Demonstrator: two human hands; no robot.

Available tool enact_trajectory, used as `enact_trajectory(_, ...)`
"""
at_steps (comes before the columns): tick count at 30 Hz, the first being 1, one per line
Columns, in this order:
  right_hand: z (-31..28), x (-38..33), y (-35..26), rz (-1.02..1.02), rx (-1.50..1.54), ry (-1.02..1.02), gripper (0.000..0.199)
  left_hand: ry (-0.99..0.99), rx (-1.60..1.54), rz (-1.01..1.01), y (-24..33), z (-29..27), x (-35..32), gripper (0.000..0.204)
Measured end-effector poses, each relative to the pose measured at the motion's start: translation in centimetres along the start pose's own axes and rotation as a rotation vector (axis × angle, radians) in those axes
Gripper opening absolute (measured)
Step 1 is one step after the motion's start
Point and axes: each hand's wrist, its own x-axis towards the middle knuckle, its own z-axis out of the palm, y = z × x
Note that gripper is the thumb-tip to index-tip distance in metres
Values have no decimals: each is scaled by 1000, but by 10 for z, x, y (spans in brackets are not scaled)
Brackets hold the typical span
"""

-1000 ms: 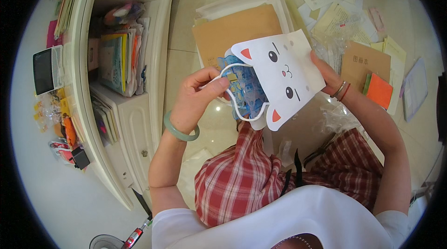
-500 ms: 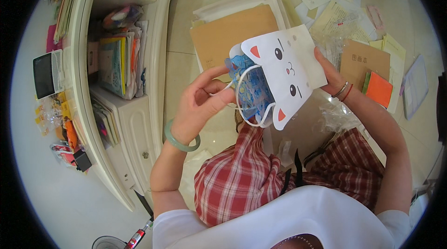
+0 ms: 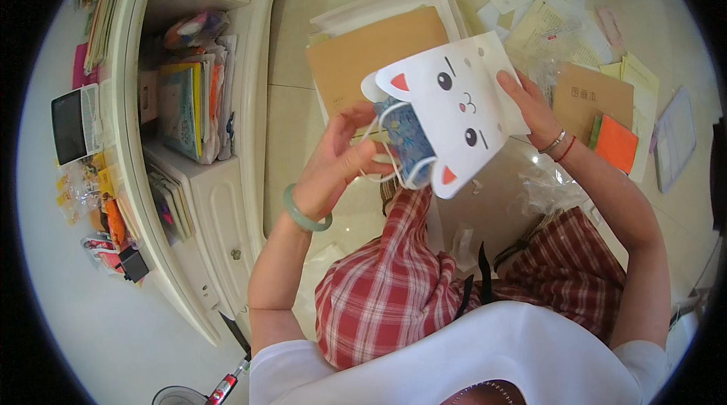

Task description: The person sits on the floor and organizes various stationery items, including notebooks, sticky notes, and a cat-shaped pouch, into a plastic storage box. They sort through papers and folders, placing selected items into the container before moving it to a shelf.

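A white paper gift bag (image 3: pixel 473 94) with a cat face, pink ears and white cord handles is held tilted, its mouth toward my left. My right hand (image 3: pixel 534 113) grips its bottom end, thumb over the front and the other fingers mostly hidden beneath. Inside the mouth sits a blue patterned plastic packet (image 3: pixel 413 140). My left hand (image 3: pixel 337 155), a jade-green bangle on its wrist, is closed at that mouth. Its thumb and bent fingers are at the packet's outer edge, beside the cord handles, with some fingertips hidden.
A brown envelope (image 3: pixel 379 56) lies on a paper stack ahead. To the right are loose papers, a brown drawing book (image 3: pixel 594 98), an orange pad (image 3: pixel 615 143) and clear plastic wrap (image 3: pixel 545 185). A white cabinet (image 3: pixel 216 200) holding books stands at left.
The bag has shifted slightly left. Its blue packet now sits deeper and shows less outside the mouth. My left hand has moved closer against the opening; my right thumb has come over the bag's front.
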Motion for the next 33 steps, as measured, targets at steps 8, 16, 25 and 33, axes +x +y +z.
enact_trajectory(8, 20, 2, 0, -255, -263, 153, 68, 258, 123, 116, -57, 12, 32, 79)
enact_trajectory(16, 4, 1, -7, 9, -111, 143, 59, 421, -29, 141, -60, 14, 27, 31)
enact_trajectory(25, 9, 3, -16, -154, -223, 124, 54, 386, 363, 174, -37, 10, 5, 30)
enact_trajectory(33, 14, 4, -27, -32, -311, 161, 44, 315, 219, 151, -44, 11, -1, 32)
